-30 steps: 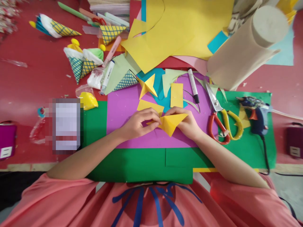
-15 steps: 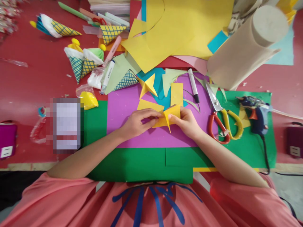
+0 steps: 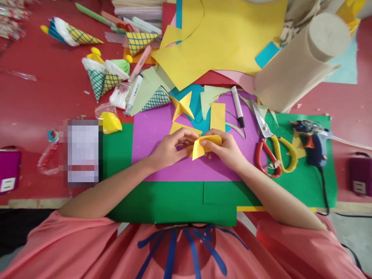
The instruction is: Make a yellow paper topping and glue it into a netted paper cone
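1. Over the purple sheet [image 3: 162, 128], both forearms angle inward; the left hand [image 3: 170, 149] and right hand [image 3: 226, 149] meet, fingers pinching the folded yellow paper [image 3: 203, 145].
2. Its long axis runs left-right, its lower corner toward the person.
3. Beyond lies a yellow star [image 3: 182, 106].

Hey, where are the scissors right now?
In the head view, the scissors lie on the green sheet, just right of the right hand, with the glue gun farther right.

Bright, even light, soft shadows, sharp centre, edges bowed by wide-angle distortion.
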Demonstrator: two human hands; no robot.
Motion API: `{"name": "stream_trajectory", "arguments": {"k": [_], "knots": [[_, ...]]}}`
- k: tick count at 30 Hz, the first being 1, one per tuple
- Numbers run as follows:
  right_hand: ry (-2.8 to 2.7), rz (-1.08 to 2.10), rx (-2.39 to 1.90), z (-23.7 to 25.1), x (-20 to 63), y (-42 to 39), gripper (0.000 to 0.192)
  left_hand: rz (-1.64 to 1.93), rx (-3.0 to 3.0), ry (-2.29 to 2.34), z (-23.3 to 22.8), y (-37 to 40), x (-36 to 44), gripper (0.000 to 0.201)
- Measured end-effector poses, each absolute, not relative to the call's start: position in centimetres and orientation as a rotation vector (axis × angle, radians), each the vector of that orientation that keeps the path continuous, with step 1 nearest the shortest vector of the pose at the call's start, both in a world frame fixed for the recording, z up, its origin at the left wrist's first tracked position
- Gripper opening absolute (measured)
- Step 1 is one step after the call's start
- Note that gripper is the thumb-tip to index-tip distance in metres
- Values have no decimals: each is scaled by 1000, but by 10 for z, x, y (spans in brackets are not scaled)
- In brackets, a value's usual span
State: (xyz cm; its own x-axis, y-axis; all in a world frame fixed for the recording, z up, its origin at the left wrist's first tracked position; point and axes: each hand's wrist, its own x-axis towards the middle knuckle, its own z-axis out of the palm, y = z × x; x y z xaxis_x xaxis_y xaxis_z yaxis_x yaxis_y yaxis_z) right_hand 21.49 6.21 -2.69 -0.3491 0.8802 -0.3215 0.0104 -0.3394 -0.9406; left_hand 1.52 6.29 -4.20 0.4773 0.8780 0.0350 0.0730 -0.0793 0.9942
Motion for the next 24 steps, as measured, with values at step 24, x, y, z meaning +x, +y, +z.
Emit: {"name": "stream_trajectory", "arguments": {"k": [24], "knots": [[-1170,1694,-1266,-29,214,64,11,680,1391,954,-39,66,16,42]]}}
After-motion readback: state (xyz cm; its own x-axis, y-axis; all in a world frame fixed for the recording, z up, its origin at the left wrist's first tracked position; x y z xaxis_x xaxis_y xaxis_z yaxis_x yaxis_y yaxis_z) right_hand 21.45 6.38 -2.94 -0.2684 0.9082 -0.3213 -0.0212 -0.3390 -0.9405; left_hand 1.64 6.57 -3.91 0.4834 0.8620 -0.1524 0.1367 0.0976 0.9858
